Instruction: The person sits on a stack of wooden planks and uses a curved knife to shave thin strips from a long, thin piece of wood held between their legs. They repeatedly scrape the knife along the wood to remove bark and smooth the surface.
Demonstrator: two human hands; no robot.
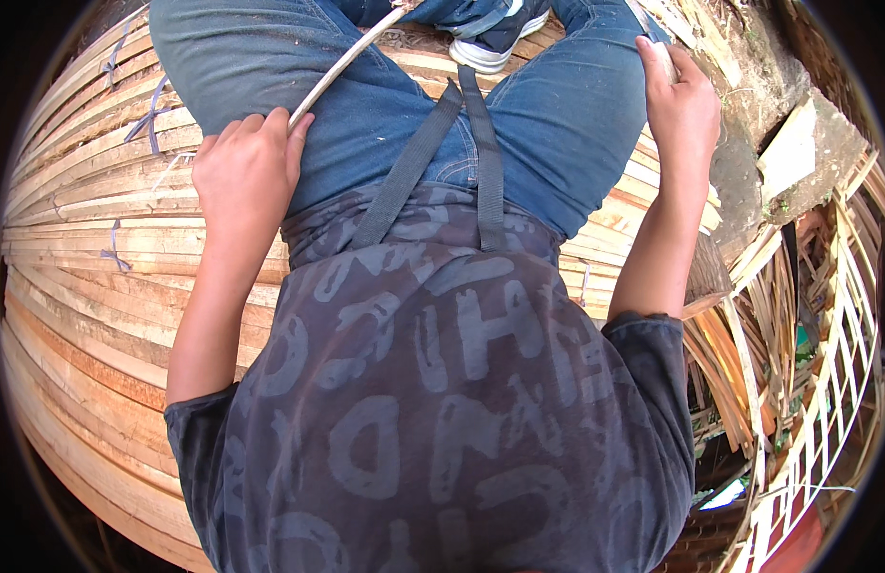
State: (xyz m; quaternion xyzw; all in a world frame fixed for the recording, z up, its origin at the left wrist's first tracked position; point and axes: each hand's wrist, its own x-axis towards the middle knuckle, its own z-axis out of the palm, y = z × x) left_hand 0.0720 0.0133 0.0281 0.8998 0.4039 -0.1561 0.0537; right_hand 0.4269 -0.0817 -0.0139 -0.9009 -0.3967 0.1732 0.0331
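My left hand [244,170] is closed round the lower end of a thin pale wooden strip [349,59]. From there the strip slants up and to the right, over my left thigh, to frayed fibres near the top edge. Beside my right knee, my right hand [686,113] grips a knife [665,63] by its pale handle. The thumb lies along that handle, and the narrow blade points up and left, partly cut off by the picture's edge. A wide gap separates the knife from the strip.
Bundles of long wooden slats [99,315], bound with bluish ties [151,119], lie beneath and left of me. At the right are a stone block [820,158], loose split strips [738,353] and a woven lattice [824,420]. A shoe [495,43] shows between my legs.
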